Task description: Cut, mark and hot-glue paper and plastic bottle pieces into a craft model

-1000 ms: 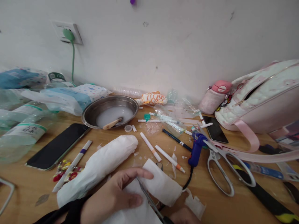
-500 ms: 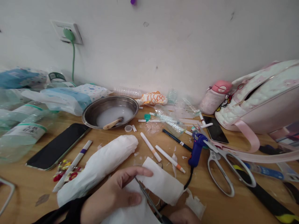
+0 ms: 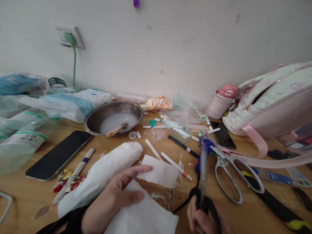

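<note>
Near the front edge, my left hand (image 3: pixel 114 196) grips a sheet of white paper (image 3: pixel 151 214), its thumb lying on top. The index finger of that hand touches a smaller separate strip of white paper (image 3: pixel 161 172). My right hand (image 3: pixel 198 216) holds black-handled scissors (image 3: pixel 212 208), blades pointing up and blurred by motion, clear of the paper. Left of the strip lies a long white paper-covered form (image 3: pixel 104 175), partly hidden by my left hand. A blue hot glue gun (image 3: pixel 202 156) is behind the scissors.
A metal bowl (image 3: pixel 87 125) holds cloudy liquid and a wooden-handled brush. Grey-handled scissors (image 3: pixel 240 195), several markers, phones (image 3: pixel 58 154), plastic bottles (image 3: pixel 24 139) and an orange-and-white painted fish (image 3: pixel 159 103) surround the work. A pink backpack (image 3: pixel 273 113) stands at the right.
The scissors have moved right and up, away from the paper. The strip, earlier beside the blades, now lies slightly further left, with its right end lower edge free of them.
</note>
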A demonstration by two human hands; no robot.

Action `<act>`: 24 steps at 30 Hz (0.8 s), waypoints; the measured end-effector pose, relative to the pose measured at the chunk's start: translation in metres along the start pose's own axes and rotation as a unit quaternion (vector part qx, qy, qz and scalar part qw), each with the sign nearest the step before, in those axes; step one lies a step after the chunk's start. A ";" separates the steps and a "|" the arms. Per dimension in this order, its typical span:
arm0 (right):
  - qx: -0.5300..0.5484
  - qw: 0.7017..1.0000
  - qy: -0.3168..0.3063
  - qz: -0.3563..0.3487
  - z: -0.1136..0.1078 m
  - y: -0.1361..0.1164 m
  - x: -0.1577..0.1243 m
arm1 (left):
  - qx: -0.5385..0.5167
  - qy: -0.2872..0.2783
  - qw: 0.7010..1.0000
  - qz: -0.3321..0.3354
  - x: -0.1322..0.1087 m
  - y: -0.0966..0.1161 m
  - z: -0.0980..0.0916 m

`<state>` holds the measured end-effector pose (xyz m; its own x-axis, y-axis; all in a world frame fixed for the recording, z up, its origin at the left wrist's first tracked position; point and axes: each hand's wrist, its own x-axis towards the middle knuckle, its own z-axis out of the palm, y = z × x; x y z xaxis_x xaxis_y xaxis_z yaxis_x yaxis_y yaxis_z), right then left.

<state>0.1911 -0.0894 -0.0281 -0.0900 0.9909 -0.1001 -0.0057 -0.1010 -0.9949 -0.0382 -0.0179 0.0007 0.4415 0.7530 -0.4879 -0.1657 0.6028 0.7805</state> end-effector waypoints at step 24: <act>0.180 0.975 0.123 0.042 -0.006 -0.017 0.014 | 0.317 -0.169 0.932 0.044 -0.023 0.031 0.013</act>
<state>0.1962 -0.0735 -0.0129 0.1363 0.9647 -0.2251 -0.3623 -0.1630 -0.9177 -0.0424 -0.0199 0.0416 0.7209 0.6020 -0.3432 0.2920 0.1853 0.9383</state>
